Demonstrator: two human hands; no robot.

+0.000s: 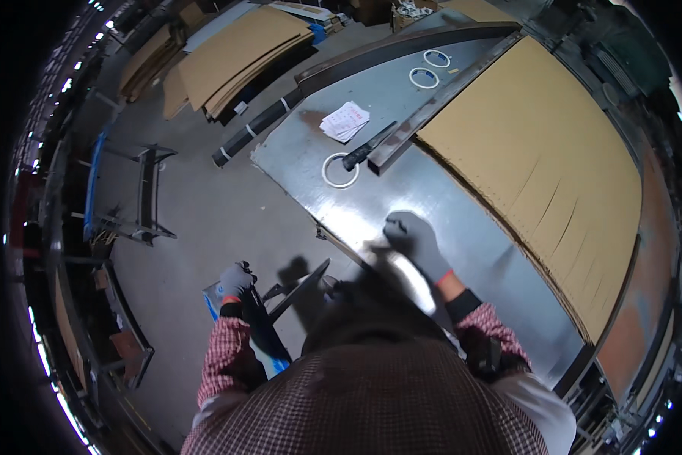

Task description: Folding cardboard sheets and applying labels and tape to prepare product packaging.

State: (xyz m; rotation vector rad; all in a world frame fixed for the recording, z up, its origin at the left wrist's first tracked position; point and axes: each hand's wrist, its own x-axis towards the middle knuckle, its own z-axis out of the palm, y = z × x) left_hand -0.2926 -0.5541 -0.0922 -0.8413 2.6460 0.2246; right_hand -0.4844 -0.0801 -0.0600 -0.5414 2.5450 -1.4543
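Observation:
My left hand, in a grey glove, is low at the left, away from the table. Its fingers are curled at the top of a flat dark and blue object, whose kind I cannot make out. My right hand, also gloved in grey, is closed over the shiny metal tabletop near its front-left edge. Whatever its fingers hold, if anything, is hidden. Beyond it on the table are a white ring-shaped roll, a black-handled tool and a stack of paper slips.
A large cardboard sheet covers the table's right side, bordered by a dark metal bar. Two more white rolls lie farther back. Stacked cardboard stands at the far left. A metal frame stands on the floor.

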